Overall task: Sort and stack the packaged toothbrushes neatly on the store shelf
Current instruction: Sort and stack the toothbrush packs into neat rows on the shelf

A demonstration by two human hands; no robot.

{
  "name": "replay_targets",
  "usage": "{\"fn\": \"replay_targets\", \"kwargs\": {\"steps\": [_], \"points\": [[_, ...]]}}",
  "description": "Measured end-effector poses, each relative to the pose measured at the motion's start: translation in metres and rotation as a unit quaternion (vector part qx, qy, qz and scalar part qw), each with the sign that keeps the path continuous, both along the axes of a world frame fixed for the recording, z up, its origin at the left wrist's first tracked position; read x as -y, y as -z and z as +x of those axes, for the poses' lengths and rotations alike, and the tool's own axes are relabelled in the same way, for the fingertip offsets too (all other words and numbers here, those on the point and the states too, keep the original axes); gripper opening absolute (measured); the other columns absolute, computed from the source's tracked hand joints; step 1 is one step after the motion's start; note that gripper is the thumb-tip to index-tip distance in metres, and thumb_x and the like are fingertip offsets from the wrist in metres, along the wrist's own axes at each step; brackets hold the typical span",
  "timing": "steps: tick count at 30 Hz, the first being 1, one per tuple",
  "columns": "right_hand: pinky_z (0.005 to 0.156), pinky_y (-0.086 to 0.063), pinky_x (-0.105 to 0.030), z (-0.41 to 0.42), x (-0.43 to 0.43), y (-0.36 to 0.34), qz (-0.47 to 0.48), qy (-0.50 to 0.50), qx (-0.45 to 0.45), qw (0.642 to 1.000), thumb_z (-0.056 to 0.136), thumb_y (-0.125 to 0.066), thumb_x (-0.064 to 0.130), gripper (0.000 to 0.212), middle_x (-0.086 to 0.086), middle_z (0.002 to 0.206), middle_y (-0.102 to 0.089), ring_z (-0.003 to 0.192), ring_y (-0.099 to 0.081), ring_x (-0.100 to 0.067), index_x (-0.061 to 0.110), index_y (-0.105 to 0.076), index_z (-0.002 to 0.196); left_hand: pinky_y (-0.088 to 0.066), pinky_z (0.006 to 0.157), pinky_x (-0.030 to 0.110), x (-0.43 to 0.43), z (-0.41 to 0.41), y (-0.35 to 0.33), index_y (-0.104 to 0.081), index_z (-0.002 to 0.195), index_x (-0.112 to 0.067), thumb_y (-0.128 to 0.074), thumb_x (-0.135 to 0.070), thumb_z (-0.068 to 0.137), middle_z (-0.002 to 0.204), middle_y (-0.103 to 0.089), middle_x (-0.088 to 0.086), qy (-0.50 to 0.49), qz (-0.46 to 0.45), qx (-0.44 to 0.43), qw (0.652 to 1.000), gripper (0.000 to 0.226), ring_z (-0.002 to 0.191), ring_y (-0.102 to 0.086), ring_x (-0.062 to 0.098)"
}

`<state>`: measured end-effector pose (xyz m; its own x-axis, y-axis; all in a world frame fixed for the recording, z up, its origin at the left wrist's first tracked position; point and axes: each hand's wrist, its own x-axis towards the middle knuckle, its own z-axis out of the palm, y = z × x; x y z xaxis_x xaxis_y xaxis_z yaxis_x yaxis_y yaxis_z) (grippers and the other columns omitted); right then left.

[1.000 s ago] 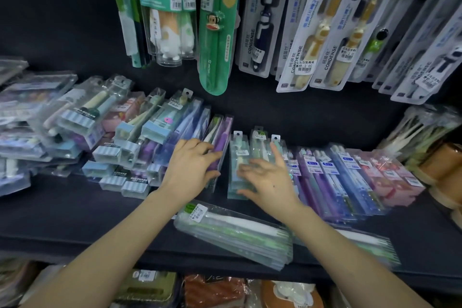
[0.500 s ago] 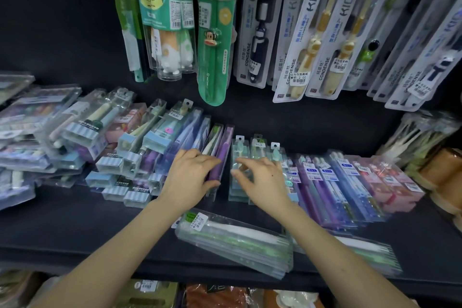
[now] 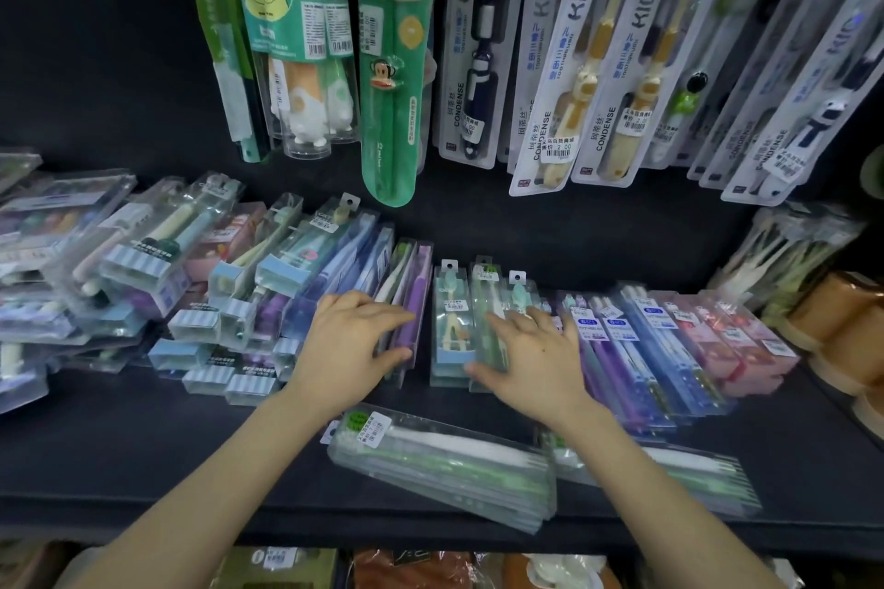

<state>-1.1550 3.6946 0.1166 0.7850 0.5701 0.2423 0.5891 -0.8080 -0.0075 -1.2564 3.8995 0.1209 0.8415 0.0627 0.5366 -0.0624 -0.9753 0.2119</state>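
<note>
Head view: light, slick purple pack (image 3: 417, 297), seemingly pinched edgewise in left hand (image 3: 351, 342); teal packs (image 3: 452, 325) under flat, unclenched right hand (image 3: 535, 359).

**Figure: the person's limbs, head view.** The left forearm (image 3: 229, 483) shows at the lower left of the frame and the right forearm (image 3: 660, 493) at the lower right. Both are bare along their whole visible length. Each narrows evenly toward the wrist. The left hand (image 3: 349, 340) and right hand (image 3: 535, 349), at centre frame, are likewise bare, with slim fingers. Motion blur softens the fingertips, so nail detail cannot be told.
</note>
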Motion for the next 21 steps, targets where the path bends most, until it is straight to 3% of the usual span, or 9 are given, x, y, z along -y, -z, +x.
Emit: {"fn": "replay_targets", "kwargs": {"steps": [2,4,6,8,10,13,16,18,21], "points": [[0.113,0.013,-0.052,0.006,0.018,0.009,-0.082,-0.045,-0.028,0.995,0.078,-0.050,0.074,0.086,0.000,0.155,-0.031,0.147,-0.014,-0.023,0.032,-0.027,0.149,-0.044,0.072,0.042,0.000,0.000,0.001,-0.077,0.096,-0.015,-0.091,-0.024,0.058,0.094,-0.075,-0.001,0.007,0.010,0.011,1.000,0.042,0.081,-0.064,0.027],[0.111,0.020,-0.053,0.009,0.022,0.014,-0.101,-0.083,-0.001,0.991,0.078,-0.059,0.066,0.083,-0.002,0.154,-0.034,0.147,-0.015,-0.023,0.029,-0.033,0.148,-0.042,0.075,0.042,0.000,0.001,0.001,-0.077,0.097,-0.015,-0.089,-0.025,0.061,0.097,-0.074,-0.001,0.001,0.009,0.007,1.000,0.039,0.084,-0.064,0.027],[0.111,0.011,-0.056,0.009,0.020,0.014,-0.058,-0.113,0.048,0.991,0.075,-0.072,0.052,0.069,-0.004,0.139,-0.055,0.138,-0.038,-0.025,0.024,-0.054,0.135,-0.041,0.077,0.041,0.000,0.001,0.001,-0.076,0.099,-0.015,-0.087,-0.026,0.064,0.099,-0.074,0.000,-0.004,0.006,0.000,1.000,0.039,0.087,-0.063,0.028],[0.108,-0.012,-0.064,0.007,0.019,0.012,-0.014,-0.129,0.106,0.986,0.060,-0.087,0.043,0.057,-0.003,0.110,-0.072,0.115,-0.062,-0.026,0.019,-0.073,0.109,-0.040,0.078,0.042,0.001,0.000,0.001,-0.076,0.100,-0.015,-0.087,-0.027,0.065,0.100,-0.074,0.000,-0.006,0.008,-0.004,1.000,0.039,0.089,-0.063,0.028],[0.099,-0.029,-0.069,0.002,0.019,0.011,0.011,-0.147,0.153,0.977,0.049,-0.092,0.042,0.054,0.000,0.094,-0.075,0.098,-0.070,-0.023,0.018,-0.077,0.095,-0.039,0.081,0.042,0.002,0.000,-0.001,-0.075,0.103,-0.015,-0.085,-0.027,0.068,0.102,-0.073,0.000,-0.011,0.006,-0.008,1.000,0.039,0.093,-0.062,0.028],[0.098,-0.033,-0.069,-0.003,0.026,0.007,0.073,-0.162,0.195,0.964,0.057,-0.091,0.035,0.046,0.001,0.094,-0.075,0.093,-0.071,-0.020,0.015,-0.077,0.096,-0.035,0.085,0.040,0.003,0.000,-0.003,-0.073,0.108,-0.016,-0.082,-0.029,0.072,0.108,-0.071,0.001,-0.020,0.006,-0.016,1.000,0.039,0.101,-0.060,0.028],[0.102,-0.036,-0.060,-0.005,0.035,-0.009,0.160,-0.137,0.221,0.952,0.075,-0.080,0.031,0.032,-0.003,0.091,-0.075,0.083,-0.072,-0.018,0.008,-0.075,0.098,-0.032,0.091,0.038,0.007,0.001,-0.007,-0.070,0.115,-0.018,-0.077,-0.035,0.077,0.115,-0.068,0.000,-0.031,-0.006,-0.036,0.999,0.042,0.110,-0.056,0.026],[0.098,-0.045,-0.043,-0.010,0.047,-0.025,0.214,-0.112,0.205,0.948,0.089,-0.061,0.038,0.038,-0.006,0.086,-0.075,0.075,-0.072,-0.019,0.004,-0.073,0.100,-0.031,0.095,0.037,0.009,0.000,-0.011,-0.067,0.120,-0.021,-0.072,-0.039,0.081,0.120,-0.065,-0.003,-0.038,-0.019,-0.042,0.998,0.043,0.115,-0.053,0.023],[0.085,-0.049,-0.022,-0.024,0.076,-0.051,0.349,-0.093,0.067,0.930,0.089,-0.058,0.039,0.041,0.000,0.103,-0.073,0.089,-0.069,-0.013,0.011,-0.066,0.118,-0.028,0.097,0.033,0.017,-0.001,-0.018,-0.064,0.124,-0.021,-0.063,-0.041,0.088,0.123,-0.063,-0.004,-0.038,-0.039,-0.042,0.998,0.041,0.119,-0.050,0.021]]}}
